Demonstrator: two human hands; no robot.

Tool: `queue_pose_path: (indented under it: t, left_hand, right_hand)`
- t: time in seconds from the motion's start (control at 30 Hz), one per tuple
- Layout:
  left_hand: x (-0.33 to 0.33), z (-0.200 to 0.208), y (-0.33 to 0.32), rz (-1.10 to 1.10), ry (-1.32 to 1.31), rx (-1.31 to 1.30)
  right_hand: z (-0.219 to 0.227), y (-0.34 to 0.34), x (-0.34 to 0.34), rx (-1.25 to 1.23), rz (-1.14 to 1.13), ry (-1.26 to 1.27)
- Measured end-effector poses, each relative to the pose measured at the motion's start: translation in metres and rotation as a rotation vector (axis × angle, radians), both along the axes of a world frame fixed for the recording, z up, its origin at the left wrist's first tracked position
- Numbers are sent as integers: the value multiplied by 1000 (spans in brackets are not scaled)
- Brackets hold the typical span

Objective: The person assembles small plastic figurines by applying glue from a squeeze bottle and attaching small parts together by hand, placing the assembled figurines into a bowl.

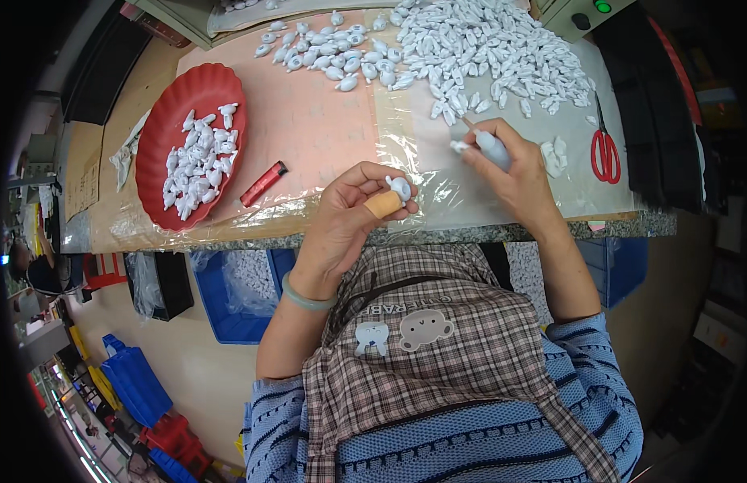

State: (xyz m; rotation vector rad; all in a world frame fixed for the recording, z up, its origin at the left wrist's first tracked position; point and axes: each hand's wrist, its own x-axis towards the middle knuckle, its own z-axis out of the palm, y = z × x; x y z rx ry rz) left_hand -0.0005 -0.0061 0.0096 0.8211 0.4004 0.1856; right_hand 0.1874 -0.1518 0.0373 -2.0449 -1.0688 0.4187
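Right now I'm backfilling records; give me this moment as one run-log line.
left hand: holding white piece | right hand: holding bottle | dish: contains more pieces | scissors: right of bottle

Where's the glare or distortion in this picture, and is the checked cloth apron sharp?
Head view: white glare streaks the clear plastic sheet between the left hand and right hand; head view: corners fade to black, and the far-left surroundings lean and curve; head view: the checked cloth apron looks fairly crisp.
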Motion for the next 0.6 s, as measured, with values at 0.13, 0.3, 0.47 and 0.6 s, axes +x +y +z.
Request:
queue_pose_path:
  t: [0.13, 0.3, 0.47, 0.6]
  left_hand:
    - [2, -1, -5, 20, 3, 62]
    - [3, -1, -8, 13, -18, 106]
    - [3, -3, -10, 18, -26, 97]
    - [2, -5, -10, 28, -36, 132]
  right_hand:
    - [6, -4, -22, 178, 136, 325]
    - [4, -2, -37, 255, 171, 334]
    - [2, -2, -40, 243, 180, 300]
    - [0, -3, -39, 250, 189, 271]
